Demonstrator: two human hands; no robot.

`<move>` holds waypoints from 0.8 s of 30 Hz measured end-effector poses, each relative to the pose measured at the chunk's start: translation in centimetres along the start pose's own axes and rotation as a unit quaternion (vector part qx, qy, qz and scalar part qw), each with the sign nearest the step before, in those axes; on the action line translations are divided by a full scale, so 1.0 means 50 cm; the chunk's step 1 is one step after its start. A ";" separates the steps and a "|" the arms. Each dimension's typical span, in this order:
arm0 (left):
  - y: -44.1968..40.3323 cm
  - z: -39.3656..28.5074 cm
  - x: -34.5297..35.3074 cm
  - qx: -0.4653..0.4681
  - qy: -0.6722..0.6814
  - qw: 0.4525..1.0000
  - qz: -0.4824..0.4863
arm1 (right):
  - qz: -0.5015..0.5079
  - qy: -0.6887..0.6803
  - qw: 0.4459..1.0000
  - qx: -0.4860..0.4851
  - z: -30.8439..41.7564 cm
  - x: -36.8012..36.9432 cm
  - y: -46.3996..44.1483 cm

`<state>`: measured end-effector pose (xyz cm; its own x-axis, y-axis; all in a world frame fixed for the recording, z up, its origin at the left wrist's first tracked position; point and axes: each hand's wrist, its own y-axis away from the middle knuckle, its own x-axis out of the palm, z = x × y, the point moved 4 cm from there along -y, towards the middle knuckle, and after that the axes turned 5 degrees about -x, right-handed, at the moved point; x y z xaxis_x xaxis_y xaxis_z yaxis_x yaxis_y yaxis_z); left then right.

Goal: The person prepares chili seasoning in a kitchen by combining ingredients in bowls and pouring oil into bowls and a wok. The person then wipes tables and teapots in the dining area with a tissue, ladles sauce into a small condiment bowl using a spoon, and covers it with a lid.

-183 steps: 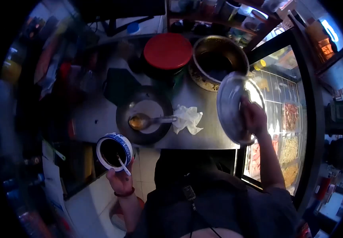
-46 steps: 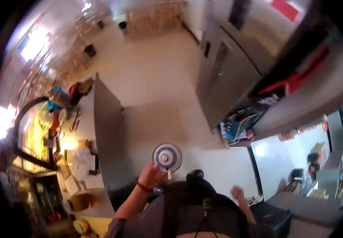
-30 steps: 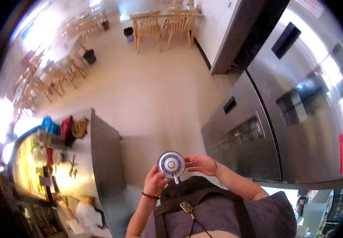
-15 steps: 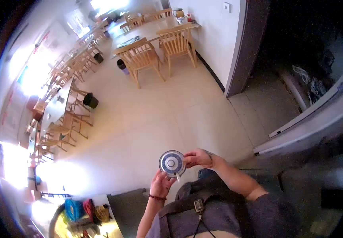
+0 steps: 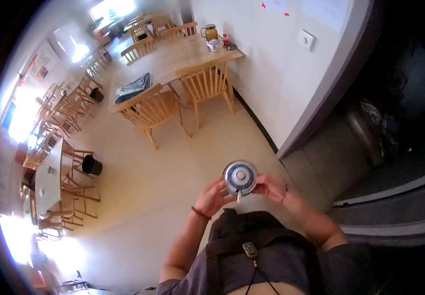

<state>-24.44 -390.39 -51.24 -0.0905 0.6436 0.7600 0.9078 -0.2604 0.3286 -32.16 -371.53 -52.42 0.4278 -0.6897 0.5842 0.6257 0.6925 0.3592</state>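
A round blue-and-white pot [image 5: 240,178] with a metal lid and a central knob is held out in front of my waist. The white handle of a spoon [image 5: 239,196] sticks out from its near edge. My left hand [image 5: 214,197], with a dark red bead bracelet at the wrist, grips the pot on its left side. The fingers of my right hand [image 5: 270,188] are closed on the pot's right side.
Ahead, a wooden table [image 5: 166,64] bears a glass jug [image 5: 210,32], a small white pot [image 5: 215,45] and a dark packet [image 5: 133,88]. Chairs [image 5: 205,84] stand around it. A black bin [image 5: 92,165] is at the left; a wall [image 5: 281,73] and dark doorway are at the right.
Compared with the earlier frames, the view has left the kitchen counter and moved toward the dining table. The pot has gained its lid, and my right hand has come onto it.
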 end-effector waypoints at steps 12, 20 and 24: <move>-0.412 -0.513 -0.096 0.112 -0.056 0.992 -0.032 | -0.149 0.002 0.971 -0.188 0.620 -0.223 -0.556; -0.387 -0.714 -0.303 0.256 0.080 0.935 -0.231 | -0.192 -0.073 0.964 -0.167 0.784 -0.417 -1.059; -0.553 -0.874 -0.386 0.257 0.043 0.924 -0.279 | -0.222 -0.081 0.959 -0.155 0.862 -0.515 -1.320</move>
